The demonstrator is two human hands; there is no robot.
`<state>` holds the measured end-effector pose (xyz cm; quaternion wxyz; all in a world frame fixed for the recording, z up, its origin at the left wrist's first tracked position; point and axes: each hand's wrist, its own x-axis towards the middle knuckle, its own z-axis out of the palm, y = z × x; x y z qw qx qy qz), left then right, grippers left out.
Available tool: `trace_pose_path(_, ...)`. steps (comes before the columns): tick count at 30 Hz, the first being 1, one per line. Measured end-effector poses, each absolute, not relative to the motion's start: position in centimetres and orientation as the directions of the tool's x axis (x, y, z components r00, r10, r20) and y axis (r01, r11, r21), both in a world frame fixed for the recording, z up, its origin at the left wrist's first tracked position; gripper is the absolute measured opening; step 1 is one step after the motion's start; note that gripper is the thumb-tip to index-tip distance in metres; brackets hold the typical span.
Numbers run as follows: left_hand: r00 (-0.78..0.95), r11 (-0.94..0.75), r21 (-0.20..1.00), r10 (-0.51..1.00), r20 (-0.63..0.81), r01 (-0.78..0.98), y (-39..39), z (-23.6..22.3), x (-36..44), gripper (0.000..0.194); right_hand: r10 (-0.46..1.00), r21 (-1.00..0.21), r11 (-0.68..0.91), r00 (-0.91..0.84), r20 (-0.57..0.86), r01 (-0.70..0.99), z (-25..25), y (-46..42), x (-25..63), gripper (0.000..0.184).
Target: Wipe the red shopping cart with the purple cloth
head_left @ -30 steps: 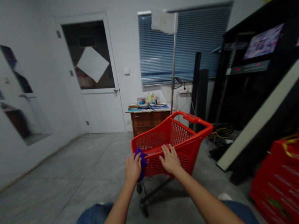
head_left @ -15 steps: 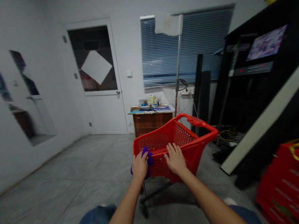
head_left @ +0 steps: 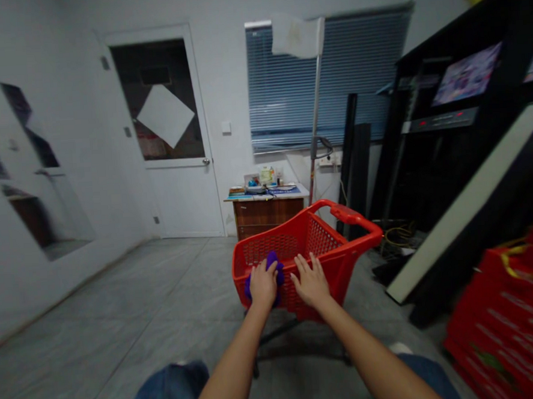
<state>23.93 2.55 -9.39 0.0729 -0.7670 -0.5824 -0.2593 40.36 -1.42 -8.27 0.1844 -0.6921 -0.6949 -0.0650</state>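
- Nearest the camera, two knees in blue denim (head_left: 167, 389) frame the bare forearms, and both arms reach forward.
- Left hand (head_left: 263, 284) now: fingers closed over a bunched purple cloth (head_left: 275, 275), which sits against the cart's near side and pokes up past the rim.
- Right hand (head_left: 311, 283), just beside it: fingers spread wide, no object in it, resting at the near rim of the red shopping cart (head_left: 289, 287).
- Here's the relation that counts: the cart stands straight ahead, its long axis running across the view, handle (head_left: 346, 214) up at the right and farther back. The cloth is under the left hand, towards the lower left end; the right hand is nearer the handle, though well apart from it.
- Off to the right, red packages (head_left: 500, 329) with yellow straps.
- Beyond the cart, a worktop (head_left: 269, 211) with drawers and small items on top.
- At the back, a white door (head_left: 180, 199) and blue blinds (head_left: 283, 111), a white flag (head_left: 296, 37) on a pole before them.
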Motion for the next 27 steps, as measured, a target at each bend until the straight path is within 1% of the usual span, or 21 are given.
trace_pose_path(3, 0.181, -0.313, 0.188, 0.844, 0.505, 0.931, 2.9, -10.5, 21.8, 0.038, 0.945, -0.152, 0.038, 0.014, 0.327, 0.988, -7.9, -1.8, 40.4, 0.064)
trace_pose_path(7, 0.008, -0.180, 0.261, 0.837, 0.547, 0.948, 3.5, -12.3, 17.6, 0.041, 0.946, -0.165, 0.042, 0.014, 0.323, 0.985, -7.7, -2.0, 39.8, 0.065)
trace_pose_path(10, -0.068, -0.119, 0.311, 0.845, 0.531, 0.943, 3.6, -12.2, 17.6, 0.042, 0.940, -0.180, 0.055, 0.010, 0.342, 0.982, -8.0, -2.0, 39.2, 0.066)
trace_pose_path(12, -0.029, -0.148, 0.297, 0.856, 0.517, 0.943, 3.5, -11.4, 19.4, 0.044, 0.934, -0.187, 0.056, 0.014, 0.357, 0.981, -8.3, -2.0, 38.9, 0.066)
trace_pose_path(16, 0.150, -0.303, 0.231, 0.848, 0.508, 0.925, 3.3, -10.0, 24.2, 0.052, 0.925, -0.205, 0.078, 0.006, 0.380, 0.976, -8.6, -1.9, 38.8, 0.065)
trace_pose_path(19, 0.212, -0.346, 0.184, 0.833, 0.511, 0.920, 3.6, -10.2, 24.9, 0.048, 0.928, -0.213, 0.094, -0.008, 0.373, 0.972, -8.5, -1.9, 39.1, 0.063)
trace_pose_path(22, 0.185, -0.315, 0.175, 0.836, 0.516, 0.933, 4.5, -11.0, 22.0, 0.046, 0.929, -0.191, 0.103, -0.025, 0.369, 0.976, -8.6, -1.9, 39.5, 0.062)
trace_pose_path(27, 0.034, -0.154, 0.214, 0.878, 0.478, 0.965, 5.8, -11.6, 15.9, 0.044, 0.925, -0.172, 0.115, -0.042, 0.378, 0.978, -8.8, -1.8, 39.6, 0.064)
